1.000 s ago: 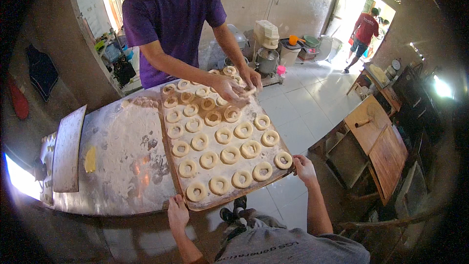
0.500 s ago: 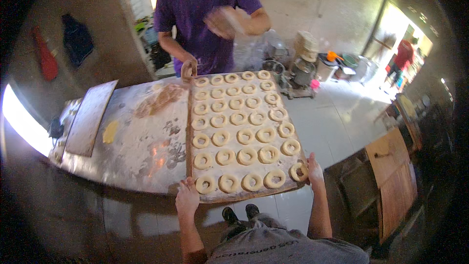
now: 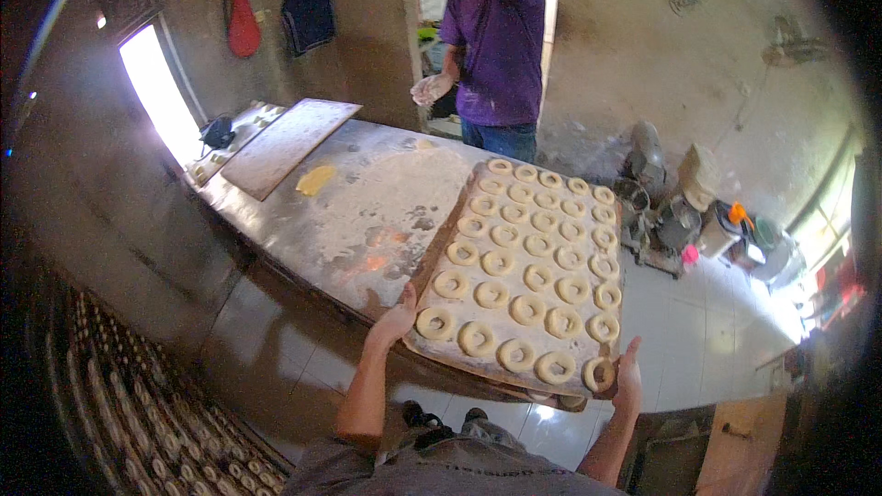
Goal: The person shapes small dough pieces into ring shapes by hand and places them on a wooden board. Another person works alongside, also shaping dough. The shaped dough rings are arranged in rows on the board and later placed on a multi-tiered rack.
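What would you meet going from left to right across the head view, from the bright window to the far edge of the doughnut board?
Window → bare floured board → yellow dough scrap → left hand → board of raw doughnut rings → right hand.

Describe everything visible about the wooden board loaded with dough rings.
The flat rectangular wooden board, dusted with flour, carries neat rows of pale raw dough rings. It lies slanted across the floury metal table, its near end overhanging the table edge. The left hand grips its near left corner and the right hand its near right corner. Its far end reaches toward a person in a purple shirt.
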### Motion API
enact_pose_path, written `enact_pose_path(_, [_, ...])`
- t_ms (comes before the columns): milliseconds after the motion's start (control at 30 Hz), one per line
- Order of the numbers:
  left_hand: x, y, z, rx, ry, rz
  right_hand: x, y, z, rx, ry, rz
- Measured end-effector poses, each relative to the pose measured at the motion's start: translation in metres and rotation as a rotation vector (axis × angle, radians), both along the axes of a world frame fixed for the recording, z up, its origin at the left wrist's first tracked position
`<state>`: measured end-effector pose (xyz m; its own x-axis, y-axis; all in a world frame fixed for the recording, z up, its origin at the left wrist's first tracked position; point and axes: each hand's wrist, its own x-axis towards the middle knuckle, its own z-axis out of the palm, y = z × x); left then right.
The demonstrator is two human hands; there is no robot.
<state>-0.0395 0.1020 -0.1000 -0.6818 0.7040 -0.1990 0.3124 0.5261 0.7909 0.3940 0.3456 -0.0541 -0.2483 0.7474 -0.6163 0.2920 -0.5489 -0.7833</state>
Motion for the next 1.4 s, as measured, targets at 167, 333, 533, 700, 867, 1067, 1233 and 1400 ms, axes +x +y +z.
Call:
enact_pose_path(167, [0.024, 0.017, 0.011, 0.029, -0.19, 0.202, -0.005, 0.007, -0.042, 0.483, -0.256, -0.127])
enact_pose_path(333, [0.025, -0.014, -0.005, 0.04, -0.218, 0.21, 0.004, -0.009, -0.082, 0.867, 0.086, -0.327])
enact_pose_path(533, [0.045, -0.135, 0.037, 0.274, -0.137, 0.271, -0.115, -0.051, 0.011, 0.769, 0.153, -0.12])
enact_pose_path(700, [0.067, -0.205, 0.055, 0.66, -0.495, 0.39, -0.265, -0.085, 0.105, 0.859, 0.249, 0.361])
enact_pose_path(867, [0.085, -0.319, 0.057, 1.122, -0.776, 0.457, -0.388, -0.153, 0.176, 0.899, 0.364, 0.764])
enact_pose_path(1067, [0.073, -0.43, 0.076, 1.177, -0.696, 0.617, -0.558, -0.244, 0.243, 0.99, 0.512, 1.02])
enact_pose_path(1233, [0.026, -0.456, 0.097, 1.086, -0.581, 0.774, -0.708, -0.316, 0.288, 1.06, 0.646, 1.168])
enact_pose_path(1400, [-0.069, -0.437, 0.132, 1.164, -0.362, 0.899, -0.858, -0.413, 0.348, 1.141, 0.837, 1.359])
